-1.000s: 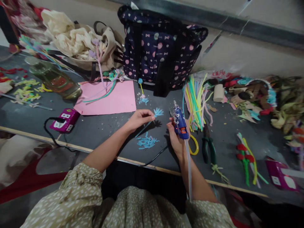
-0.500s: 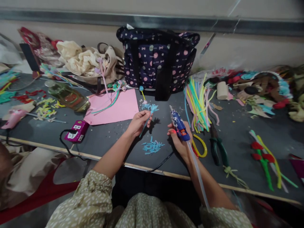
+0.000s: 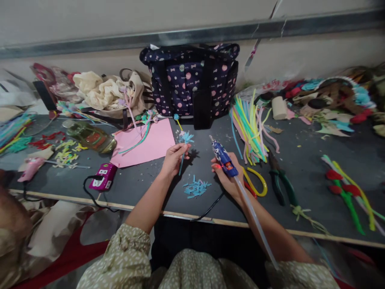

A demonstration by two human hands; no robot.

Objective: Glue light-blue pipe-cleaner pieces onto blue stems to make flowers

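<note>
My left hand [image 3: 173,159] pinches the stem of a light-blue pipe-cleaner flower [image 3: 185,139], holding it upright just above the dark table [image 3: 141,184]. My right hand [image 3: 227,176] is wrapped round a blue hot glue gun [image 3: 223,157], its nozzle pointing up and left toward the flower, a short gap apart. A clear glue stick [image 3: 255,220] sticks out of the gun's back along my forearm. Small blue cut pieces [image 3: 196,188] lie on the table between my hands.
A polka-dot bag [image 3: 192,82] stands behind, pink paper [image 3: 147,142] to its left. A bundle of coloured pipe cleaners [image 3: 251,124], yellow-handled scissors [image 3: 257,182] and green pliers [image 3: 282,182] lie right. A pink plug adapter [image 3: 104,177] with a black cord sits left.
The view has swung left and tilted up. My left hand turned the blue flower from lying sideways to upright. The glue gun stays in my right hand.
</note>
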